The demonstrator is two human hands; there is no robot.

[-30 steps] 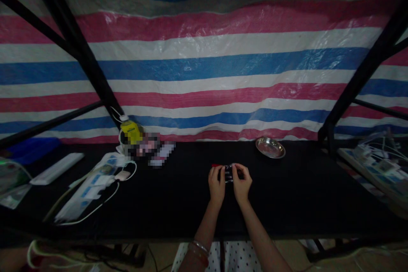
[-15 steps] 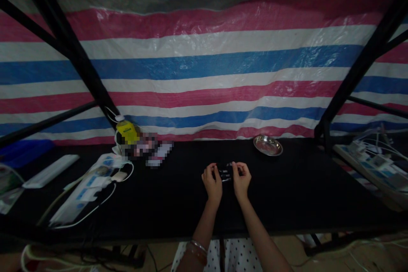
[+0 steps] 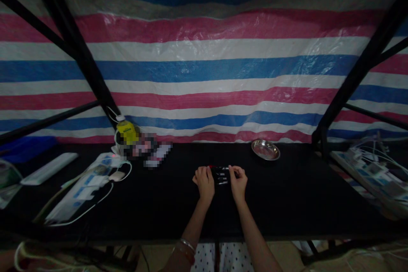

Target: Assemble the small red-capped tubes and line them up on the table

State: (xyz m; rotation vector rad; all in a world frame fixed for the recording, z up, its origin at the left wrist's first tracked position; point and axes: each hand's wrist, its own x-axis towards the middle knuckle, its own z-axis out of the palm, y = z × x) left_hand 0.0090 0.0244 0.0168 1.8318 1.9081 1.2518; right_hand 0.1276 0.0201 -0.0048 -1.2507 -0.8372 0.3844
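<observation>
My left hand (image 3: 204, 182) and my right hand (image 3: 238, 182) rest side by side on a black table (image 3: 287, 204). Between them lies a small dark object with thin shiny metal parts (image 3: 221, 175), one end reddish. Both hands have their fingers curled onto its two ends. What the object is I cannot make out in the dim light. A bracelet shows on my left wrist.
A round metal dish (image 3: 265, 149) sits behind and right of my hands. At the left lie white power strips with cables (image 3: 89, 182), a yellow-topped item (image 3: 127, 131) and a white bar (image 3: 48, 168). More wired boards (image 3: 372, 170) sit at the right. Black frame poles (image 3: 79, 55) stand before a striped tarp.
Both hands, with the small object between them, have shifted a little left and toward me on the table. The view has also swung slightly.
</observation>
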